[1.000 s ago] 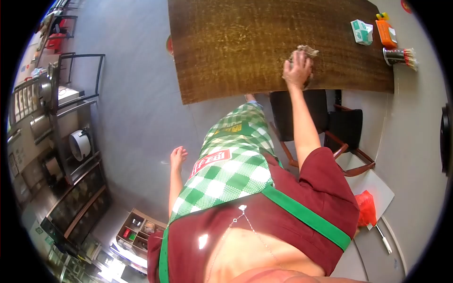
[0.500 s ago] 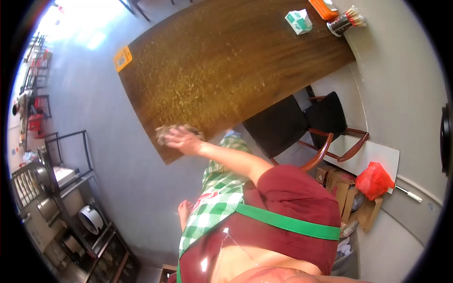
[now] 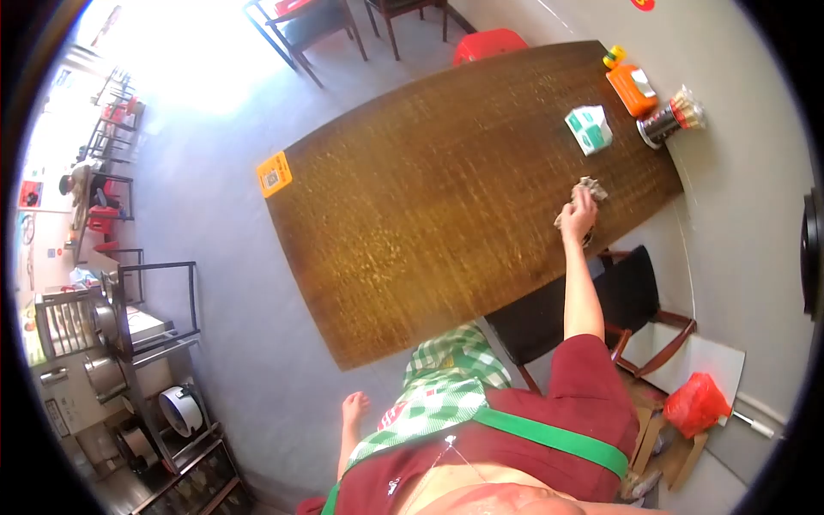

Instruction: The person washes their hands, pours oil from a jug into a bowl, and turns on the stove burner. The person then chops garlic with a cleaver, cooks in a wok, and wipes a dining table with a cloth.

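Observation:
My right hand [image 3: 579,216] presses a crumpled, greyish-brown rag [image 3: 592,187] onto the dark wooden table [image 3: 446,206], near its right end. Parts of the rag stick out on both sides of my closed fingers. Wet-looking, shiny streaks and specks cover the tabletop, thickest toward the left. My left hand [image 3: 354,407] hangs low beside my green checked apron [image 3: 438,412], off the table. Its fingers are loosely curled and a little apart, with nothing visible in them.
A tissue pack [image 3: 589,130], an orange container [image 3: 633,90] and a holder of sticks [image 3: 672,118] stand by the wall. An orange code card [image 3: 274,174] marks the left corner. Black chairs [image 3: 622,287] sit close to the near edge. A metal rack [image 3: 159,343] stands left.
My right hand has swept the rag from the table's near left corner to its right end. The view has shifted, showing more of the far side. My left hand still hangs low.

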Demonstrator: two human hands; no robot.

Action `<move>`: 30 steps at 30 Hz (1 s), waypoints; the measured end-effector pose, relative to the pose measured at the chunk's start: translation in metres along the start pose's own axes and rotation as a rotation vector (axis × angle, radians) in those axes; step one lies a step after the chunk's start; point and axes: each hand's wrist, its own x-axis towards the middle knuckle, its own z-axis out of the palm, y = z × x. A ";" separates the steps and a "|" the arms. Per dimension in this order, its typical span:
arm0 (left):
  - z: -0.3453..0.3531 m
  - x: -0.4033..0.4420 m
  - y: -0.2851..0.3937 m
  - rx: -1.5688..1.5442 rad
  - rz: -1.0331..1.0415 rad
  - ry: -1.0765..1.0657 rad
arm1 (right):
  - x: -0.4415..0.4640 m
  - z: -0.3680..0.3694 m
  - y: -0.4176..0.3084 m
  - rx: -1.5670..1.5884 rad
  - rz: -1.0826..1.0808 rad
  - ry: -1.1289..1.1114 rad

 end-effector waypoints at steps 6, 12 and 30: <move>-0.001 0.015 0.009 -0.010 -0.005 -0.015 | 0.052 0.034 -0.049 0.194 -0.240 -0.132; 0.013 0.010 0.042 0.042 -0.073 0.019 | 0.130 0.064 0.013 0.104 -0.298 -0.111; 0.031 0.001 0.034 -0.119 -0.162 0.112 | 0.047 0.108 -0.330 0.422 -0.460 -0.340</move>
